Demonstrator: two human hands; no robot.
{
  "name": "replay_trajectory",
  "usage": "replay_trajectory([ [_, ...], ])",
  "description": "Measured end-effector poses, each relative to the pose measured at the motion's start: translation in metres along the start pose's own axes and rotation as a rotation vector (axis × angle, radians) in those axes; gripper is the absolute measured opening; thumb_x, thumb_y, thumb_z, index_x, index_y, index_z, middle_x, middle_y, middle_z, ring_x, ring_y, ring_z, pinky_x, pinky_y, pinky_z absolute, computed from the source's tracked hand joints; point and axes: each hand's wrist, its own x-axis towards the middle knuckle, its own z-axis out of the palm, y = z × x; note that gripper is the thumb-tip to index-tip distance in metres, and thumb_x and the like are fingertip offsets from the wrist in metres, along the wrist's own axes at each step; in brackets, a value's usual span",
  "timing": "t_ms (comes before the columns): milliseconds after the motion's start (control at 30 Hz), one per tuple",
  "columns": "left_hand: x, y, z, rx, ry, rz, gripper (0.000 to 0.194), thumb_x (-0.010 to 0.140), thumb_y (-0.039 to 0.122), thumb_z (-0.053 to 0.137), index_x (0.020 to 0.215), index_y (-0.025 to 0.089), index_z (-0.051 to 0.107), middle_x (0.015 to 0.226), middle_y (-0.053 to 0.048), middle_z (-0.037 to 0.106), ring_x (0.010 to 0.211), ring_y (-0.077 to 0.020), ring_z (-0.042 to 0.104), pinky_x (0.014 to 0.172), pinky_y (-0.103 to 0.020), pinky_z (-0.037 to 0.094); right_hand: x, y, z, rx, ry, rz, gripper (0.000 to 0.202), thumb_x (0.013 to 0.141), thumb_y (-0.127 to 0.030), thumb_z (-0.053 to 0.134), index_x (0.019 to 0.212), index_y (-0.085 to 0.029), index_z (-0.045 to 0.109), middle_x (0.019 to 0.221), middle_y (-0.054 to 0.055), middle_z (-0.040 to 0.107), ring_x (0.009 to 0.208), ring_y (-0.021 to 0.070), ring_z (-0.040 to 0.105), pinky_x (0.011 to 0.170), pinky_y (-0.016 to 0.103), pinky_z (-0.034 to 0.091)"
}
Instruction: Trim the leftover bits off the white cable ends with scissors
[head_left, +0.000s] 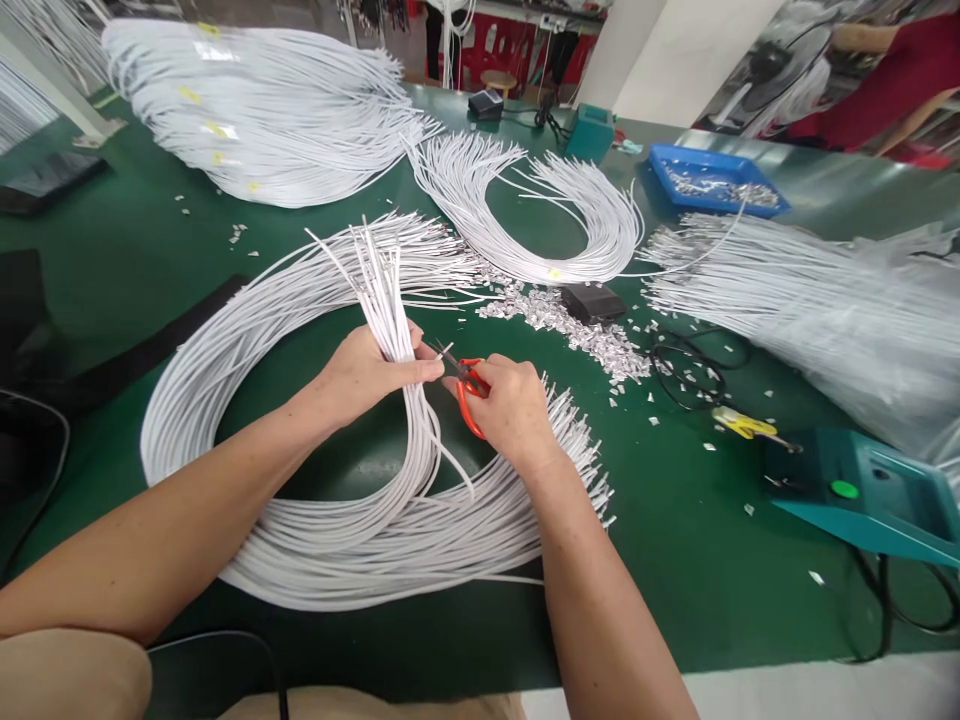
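My left hand (375, 365) is closed round a bundle of white cables (384, 300), whose ends stick up above the fist. In my right hand (510, 400) are small scissors with orange handles (470, 400). Their dark blades point at a single cable end held out by my left thumb and fingers, beside the bundle. Whether the blades touch that end I cannot tell. Under both hands, a large coil of white cables (195, 380) curves across the green table (667, 600), its cut ends lying at the right and at the top.
Small silvery-white scraps (570, 330) lie heaped beyond my right hand, near a black block (592, 302). A teal machine (862, 490) stands at right, with yellow-handled cutters (746, 424) beside it. Further back are more cable coils (255, 110), a blue tray (720, 180) and plastic-wrapped cables (810, 310).
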Motion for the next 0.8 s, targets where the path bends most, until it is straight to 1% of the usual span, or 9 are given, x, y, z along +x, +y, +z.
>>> replay_trajectory([
  [133, -0.005, 0.007, 0.004, -0.014, -0.011, -0.015, 0.033, 0.069, 0.030, 0.080, 0.079, 0.019, 0.050, 0.069, 0.002, 0.067, 0.070, -0.0158, 0.065, 0.074, -0.032, 0.048, -0.002, 0.000, -0.004, -0.038, -0.008, -0.019, 0.035, 0.086, -0.041, 0.063, 0.061, -0.017, 0.062, 0.061, -0.002, 0.047, 0.052, 0.0086, 0.032, 0.061, 0.028, 0.025],
  [267, -0.008, 0.012, 0.007, -0.081, -0.040, -0.051, 0.031, 0.073, 0.027, 0.077, 0.080, 0.019, 0.049, 0.073, 0.001, 0.070, 0.072, -0.0161, 0.069, 0.074, -0.031, 0.051, -0.002, 0.003, -0.006, -0.069, -0.014, -0.046, 0.037, 0.087, -0.041, 0.063, 0.060, -0.016, 0.059, 0.060, -0.003, 0.045, 0.052, 0.0084, 0.028, 0.060, 0.029, 0.024],
  [433, -0.003, 0.004, 0.005, -0.182, -0.145, -0.034, 0.029, 0.078, 0.024, 0.074, 0.083, 0.019, 0.046, 0.076, 0.001, 0.070, 0.071, -0.0138, 0.068, 0.071, -0.028, 0.050, -0.002, 0.009, -0.005, -0.078, 0.009, -0.108, 0.039, 0.087, -0.041, 0.062, 0.057, -0.017, 0.056, 0.060, -0.002, 0.044, 0.053, 0.0087, 0.025, 0.061, 0.029, 0.025],
  [533, -0.002, 0.000, 0.004, -0.230, -0.190, -0.046, 0.029, 0.080, 0.025, 0.073, 0.083, 0.019, 0.045, 0.075, 0.002, 0.069, 0.070, -0.0128, 0.067, 0.068, -0.027, 0.049, -0.002, 0.011, -0.008, -0.023, 0.013, -0.116, 0.041, 0.087, -0.039, 0.061, 0.054, -0.017, 0.052, 0.061, -0.002, 0.044, 0.054, 0.0088, 0.025, 0.062, 0.029, 0.027],
  [600, -0.002, 0.000, 0.004, -0.251, -0.193, -0.060, 0.029, 0.080, 0.023, 0.073, 0.082, 0.019, 0.045, 0.073, 0.002, 0.068, 0.071, -0.0130, 0.066, 0.068, -0.027, 0.049, -0.001, 0.012, -0.011, 0.096, -0.012, -0.073, 0.039, 0.083, -0.035, 0.065, 0.052, -0.017, 0.050, 0.062, -0.002, 0.047, 0.054, 0.0083, 0.029, 0.061, 0.029, 0.028],
  [633, -0.003, 0.001, 0.005, -0.255, -0.190, -0.066, 0.029, 0.079, 0.023, 0.074, 0.082, 0.019, 0.045, 0.072, 0.003, 0.067, 0.072, -0.0134, 0.066, 0.068, -0.027, 0.049, -0.001, 0.012, -0.013, 0.195, -0.019, -0.025, 0.036, 0.080, -0.033, 0.067, 0.052, -0.017, 0.050, 0.064, -0.002, 0.049, 0.055, 0.0083, 0.032, 0.061, 0.029, 0.029],
  [700, -0.004, 0.002, 0.006, -0.251, -0.186, -0.075, 0.029, 0.079, 0.022, 0.074, 0.082, 0.019, 0.045, 0.071, 0.003, 0.066, 0.073, -0.0141, 0.066, 0.069, -0.028, 0.050, 0.000, 0.009, -0.016, 0.459, -0.014, 0.107, 0.026, 0.076, -0.031, 0.069, 0.058, -0.017, 0.057, 0.068, -0.001, 0.055, 0.059, 0.0096, 0.043, 0.061, 0.028, 0.033],
  [767, -0.004, 0.004, 0.007, -0.237, -0.190, -0.074, 0.029, 0.079, 0.023, 0.074, 0.083, 0.019, 0.046, 0.071, 0.003, 0.065, 0.073, -0.0138, 0.065, 0.069, -0.028, 0.050, 0.001, 0.003, -0.018, 0.753, -0.010, 0.226, 0.015, 0.077, -0.033, 0.068, 0.071, -0.019, 0.068, 0.072, -0.001, 0.060, 0.064, 0.0112, 0.050, 0.063, 0.028, 0.038],
  [800, -0.004, 0.004, 0.007, -0.232, -0.196, -0.068, 0.028, 0.079, 0.023, 0.074, 0.082, 0.019, 0.046, 0.071, 0.003, 0.065, 0.073, -0.0134, 0.064, 0.069, -0.028, 0.049, 0.001, 0.000, -0.018, 0.884, -0.017, 0.264, 0.014, 0.077, -0.033, 0.068, 0.077, -0.019, 0.071, 0.071, -0.001, 0.061, 0.065, 0.0115, 0.052, 0.064, 0.028, 0.039],
])
